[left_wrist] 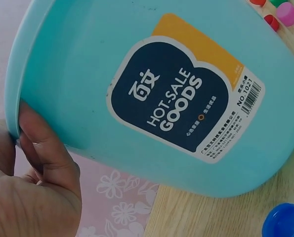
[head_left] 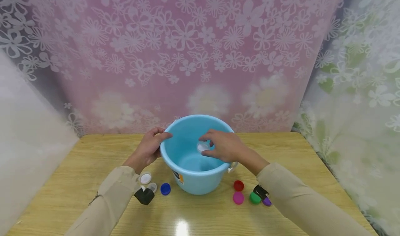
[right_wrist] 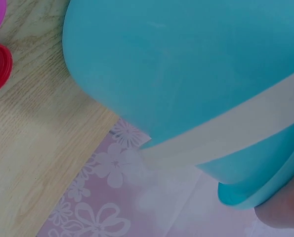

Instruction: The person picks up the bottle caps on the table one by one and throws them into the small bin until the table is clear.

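We see the clear cap (head_left: 203, 147) inside the bucket (head_left: 200, 184), within its open mouth; we cannot tell how near it comes to the floor or wall. The right hand (head_left: 223, 145) seems to pinch it between thumb and fingers, though only the head view shows this. We judge the cap to be thin plastic: very light, fairly stiff, a little slippery, unlikely to break. We would take it by opposite edges, lightly, since a hard squeeze could make it spring away.

The left hand (head_left: 148, 149) is clamped on the left rim, thumb over the inside and fingers outside. The bucket stands upright; we expect thin, light plastic that would slide or tip if pushed, so the rim is the best hold. Its near left side bears a label (left_wrist: 176, 89), and a pale handle (head_left: 232, 167) hangs at the right.

On the table (head_left: 281, 159), near left of the bucket, we find 2 white caps (head_left: 145, 178) and a blue cap (head_left: 165, 188). Near right are a red cap (head_left: 239, 185), a pink cap (head_left: 238, 197), a green cap (head_left: 255, 198) and a purple cap (head_left: 267, 202). A pink curtain (head_left: 187, 55) hangs at the far side.
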### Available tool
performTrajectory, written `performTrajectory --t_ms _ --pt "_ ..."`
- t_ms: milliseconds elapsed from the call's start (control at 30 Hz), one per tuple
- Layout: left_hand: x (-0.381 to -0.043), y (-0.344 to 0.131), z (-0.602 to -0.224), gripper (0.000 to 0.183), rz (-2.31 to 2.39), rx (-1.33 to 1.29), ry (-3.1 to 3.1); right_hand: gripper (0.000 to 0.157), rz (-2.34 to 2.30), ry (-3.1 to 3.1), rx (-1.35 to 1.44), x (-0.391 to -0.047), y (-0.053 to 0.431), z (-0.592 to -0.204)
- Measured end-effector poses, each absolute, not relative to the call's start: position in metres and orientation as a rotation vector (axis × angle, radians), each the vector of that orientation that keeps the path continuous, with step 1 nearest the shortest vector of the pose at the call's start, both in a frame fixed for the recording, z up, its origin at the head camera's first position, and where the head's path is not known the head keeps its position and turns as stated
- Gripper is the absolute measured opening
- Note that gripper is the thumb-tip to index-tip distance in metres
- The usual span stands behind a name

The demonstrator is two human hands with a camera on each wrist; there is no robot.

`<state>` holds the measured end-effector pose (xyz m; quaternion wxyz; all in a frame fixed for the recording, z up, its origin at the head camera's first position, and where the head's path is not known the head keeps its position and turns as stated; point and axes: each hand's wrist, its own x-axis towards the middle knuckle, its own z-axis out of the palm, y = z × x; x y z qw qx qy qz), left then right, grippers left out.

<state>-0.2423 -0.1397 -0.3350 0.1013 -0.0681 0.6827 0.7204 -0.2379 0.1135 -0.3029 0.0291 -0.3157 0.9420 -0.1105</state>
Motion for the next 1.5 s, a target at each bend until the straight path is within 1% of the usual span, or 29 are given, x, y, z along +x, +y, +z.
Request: performTrajectory --t_ms 433,800,1167,1367,1500 --pt "-0.2376 -0.1427 -0.3407 0.025 2.148 -0.206 2.007 0.047 -0.381 2.926 -0.940 -0.2347 0.1105 -0.3062" --pt "-0.2393 -0.1405 -0.3384 0.029 2.142 -0.203 2.020 0.046 -0.415 2.942 -0.944 -0.2334 0.1133 -0.3062" --pt "-0.2385 -0.1379 -0.3408 0.026 2.156 -0.173 1.992 0.051 -0.424 2.920 -0.924 -0.2335 0.1156 -0.3103" --pt "-0.2402 -0.1383 -0.3394 0.027 2.139 -0.165 2.007 0.050 -0.406 2.946 -0.947 -0.2333 0.1154 -0.3092" --pt "-0.2434 -0.1393 -0.3379 0.028 2.132 -0.169 2.015 0.045 -0.471 2.954 -0.979 -0.2357 0.1163 -0.3068"
